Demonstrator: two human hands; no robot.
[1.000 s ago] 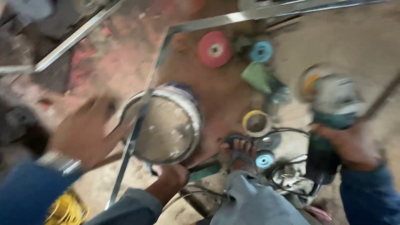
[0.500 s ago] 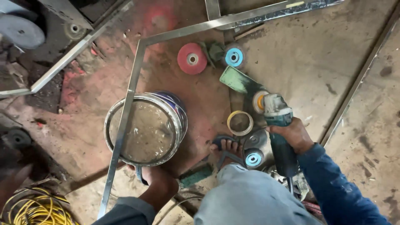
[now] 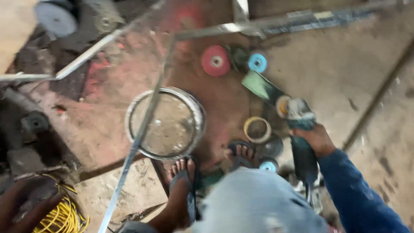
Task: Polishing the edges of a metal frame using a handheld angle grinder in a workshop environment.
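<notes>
Within right hand (image 3: 317, 139) grip: angle grinder (image 3: 299, 129).

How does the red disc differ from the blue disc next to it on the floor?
The red disc is clearly larger than the blue disc. The red disc lies further left, nearer the metal bar; the blue disc lies nearer the grinder. Both are round, lie flat, and have a pale centre hub.

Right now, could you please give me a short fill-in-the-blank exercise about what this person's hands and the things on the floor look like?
1. The right hand grips an angle ____ with a teal body.
2. The left hand is nearest a coil of ____ cable.
3. The round disc beside the blue disc is ____ in colour.
4. A long metal bar lies across the open top of the ____.

Missing words: grinder; yellow; red; bucket
</notes>
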